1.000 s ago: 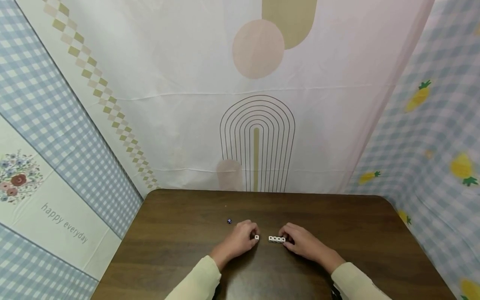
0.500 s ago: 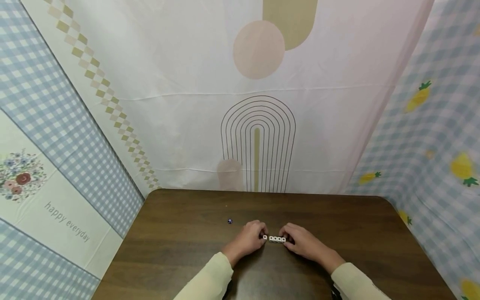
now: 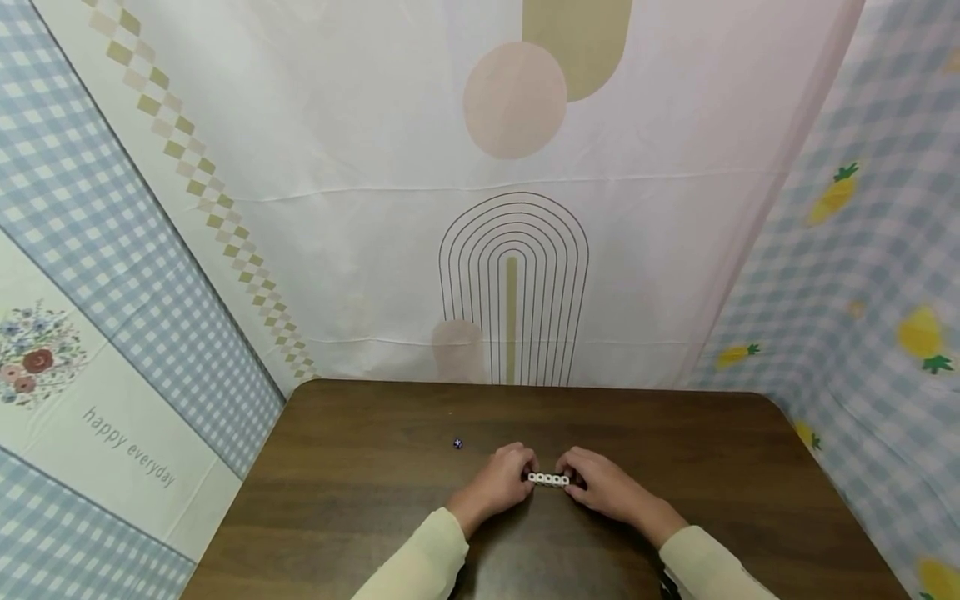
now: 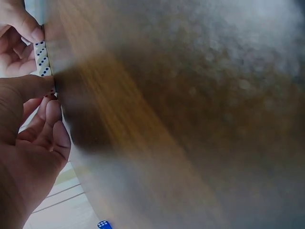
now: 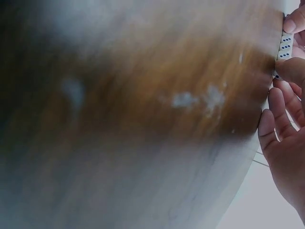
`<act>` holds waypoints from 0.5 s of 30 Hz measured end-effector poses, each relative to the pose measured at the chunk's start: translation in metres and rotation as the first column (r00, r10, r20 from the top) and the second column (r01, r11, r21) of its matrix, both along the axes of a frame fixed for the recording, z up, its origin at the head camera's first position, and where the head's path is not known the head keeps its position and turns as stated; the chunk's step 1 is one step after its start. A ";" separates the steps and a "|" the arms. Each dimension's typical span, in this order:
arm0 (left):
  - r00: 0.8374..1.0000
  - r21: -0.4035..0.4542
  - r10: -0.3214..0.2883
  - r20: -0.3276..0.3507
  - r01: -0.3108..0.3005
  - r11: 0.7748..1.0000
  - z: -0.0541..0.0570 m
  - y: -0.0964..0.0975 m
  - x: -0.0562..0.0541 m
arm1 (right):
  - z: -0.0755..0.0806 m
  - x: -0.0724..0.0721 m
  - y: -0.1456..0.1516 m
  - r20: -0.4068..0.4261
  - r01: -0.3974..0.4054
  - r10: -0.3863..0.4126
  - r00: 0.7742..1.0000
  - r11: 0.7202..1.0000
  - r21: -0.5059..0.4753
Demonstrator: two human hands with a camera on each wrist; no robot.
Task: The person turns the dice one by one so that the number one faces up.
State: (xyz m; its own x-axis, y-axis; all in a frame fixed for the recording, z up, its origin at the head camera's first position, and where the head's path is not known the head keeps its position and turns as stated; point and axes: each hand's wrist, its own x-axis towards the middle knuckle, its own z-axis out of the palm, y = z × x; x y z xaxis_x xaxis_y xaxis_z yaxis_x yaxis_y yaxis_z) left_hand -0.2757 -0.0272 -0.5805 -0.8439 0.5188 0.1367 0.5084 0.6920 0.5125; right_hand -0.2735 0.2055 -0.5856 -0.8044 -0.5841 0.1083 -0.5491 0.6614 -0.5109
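Several white dice [image 3: 549, 480] with dark pips stand side by side in a straight row on the brown table, between my two hands. With thumb and fingers, my left hand [image 3: 504, 479] pinches the die at the row's left end. At the other end my right hand [image 3: 603, 485] grips the last die the same way. Blue pips show on the middle dice [image 4: 42, 59] in the left wrist view, while the thumbs partly hide the end ones. The right wrist view has the same row of dice [image 5: 285, 46] at its right edge.
A blue die [image 3: 457, 444] with white pips lies on the table [image 3: 360, 467], behind and left of the left hand. A patterned white cloth [image 3: 375, 267] hangs at the table's back edge, with checked blue cloths [image 3: 810, 308] at the sides.
My left hand has moved right with its die, closing the gap to the row, which now forms one line. My right hand has stayed at the right end.
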 end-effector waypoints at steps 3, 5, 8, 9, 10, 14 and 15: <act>1.000 0.015 -0.008 -0.004 0.008 1.000 0.000 0.000 0.001 | 0.000 0.001 -0.001 0.001 0.001 -0.001 1.000 1.000 0.006; 1.000 0.020 -0.011 -0.015 0.012 1.000 -0.001 -0.001 0.001 | 0.001 0.001 -0.001 0.007 0.003 -0.003 1.000 1.000 0.009; 0.999 0.027 -0.014 -0.029 0.015 1.000 -0.002 -0.001 0.002 | 0.002 0.002 -0.001 0.008 -0.001 0.001 1.000 1.000 0.001; 0.999 0.026 -0.014 -0.033 0.015 1.000 -0.002 -0.001 0.002 | 0.001 0.002 -0.001 0.006 -0.003 0.003 1.000 1.000 -0.003; 0.999 0.027 -0.012 -0.035 0.013 1.000 -0.003 -0.001 0.001 | 0.001 0.002 -0.001 0.004 -0.004 0.004 1.000 1.000 -0.006; 1.000 0.027 -0.005 -0.027 0.006 1.000 -0.003 -0.001 0.000 | 0.000 0.002 0.000 -0.009 0.000 0.000 1.000 1.000 -0.013; 1.000 0.027 -0.004 -0.023 0.005 1.000 -0.003 0.000 0.000 | 0.000 0.002 0.000 -0.012 0.003 -0.003 1.000 1.000 -0.012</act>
